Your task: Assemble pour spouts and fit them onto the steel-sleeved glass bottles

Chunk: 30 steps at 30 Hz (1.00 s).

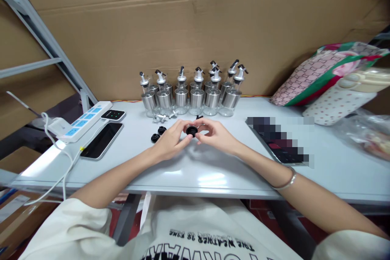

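Observation:
Both my hands meet over the table's middle, pinching a small round black stopper (191, 131) between them. My left hand (174, 140) has its thumb and fingers at the stopper's left edge. Thumb and fingertips of my right hand (215, 135) press on its right side. Just left of my left hand lie black stoppers (155, 137) of a similar kind. Behind them are loose silver-and-clear spout parts (164, 117). A small black part (199, 117) shows behind my fingers, partly hidden. Farther back stand several glass bottles (196, 99) with steel bands and pour spouts.
On the left are a phone (102, 141), a small black device (113, 115), a white power strip (87, 122) and cables. A second phone (276, 140) lies right. Beyond it are a dotted bottle (338, 101), a patterned bag (317, 73) and a plastic bag (368, 134). Cardboard (152, 20) walls the back.

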### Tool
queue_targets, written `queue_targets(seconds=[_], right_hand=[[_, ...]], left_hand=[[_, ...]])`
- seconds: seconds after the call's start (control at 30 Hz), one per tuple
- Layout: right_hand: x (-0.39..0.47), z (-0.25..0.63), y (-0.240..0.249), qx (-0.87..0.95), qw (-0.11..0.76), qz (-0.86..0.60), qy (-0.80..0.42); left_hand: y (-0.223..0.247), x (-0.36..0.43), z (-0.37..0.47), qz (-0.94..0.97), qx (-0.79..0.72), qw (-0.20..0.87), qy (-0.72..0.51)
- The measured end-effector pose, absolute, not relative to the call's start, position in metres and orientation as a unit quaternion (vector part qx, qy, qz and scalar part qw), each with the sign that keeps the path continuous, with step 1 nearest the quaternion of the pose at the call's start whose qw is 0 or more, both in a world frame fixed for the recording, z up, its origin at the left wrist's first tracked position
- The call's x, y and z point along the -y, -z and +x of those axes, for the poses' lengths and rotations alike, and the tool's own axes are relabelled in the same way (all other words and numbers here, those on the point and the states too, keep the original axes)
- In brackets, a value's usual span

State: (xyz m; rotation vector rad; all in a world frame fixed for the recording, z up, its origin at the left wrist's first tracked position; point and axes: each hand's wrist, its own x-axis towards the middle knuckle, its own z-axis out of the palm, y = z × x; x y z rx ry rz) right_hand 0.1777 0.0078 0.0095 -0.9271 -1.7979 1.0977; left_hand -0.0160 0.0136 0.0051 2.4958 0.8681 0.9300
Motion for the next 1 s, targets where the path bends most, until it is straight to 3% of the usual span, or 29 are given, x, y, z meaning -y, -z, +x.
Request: queue_targets(seconds=[0.23,0.7,1.0], right_hand=[[-0.0075,0.1774,-0.0067,0.736,0.401,-0.367,-0.403],[-0.0021,0.1765,-0.0145,0.718,0.363,-0.353,-0.478],[-0.0032,0.1772,-0.0071,0.732,0.359,-0.349,-0.462]], left_hand=[[-0.0084,-0.009,-0.015,0.873,-0.309,0.202,-0.319],[-0.0016,-0.0085,-0.0154,0.862,-0.297,0.263,-0.315],[-0.0015,-0.0115,-0.0161,0.866,-0.281,0.262,-0.32]])
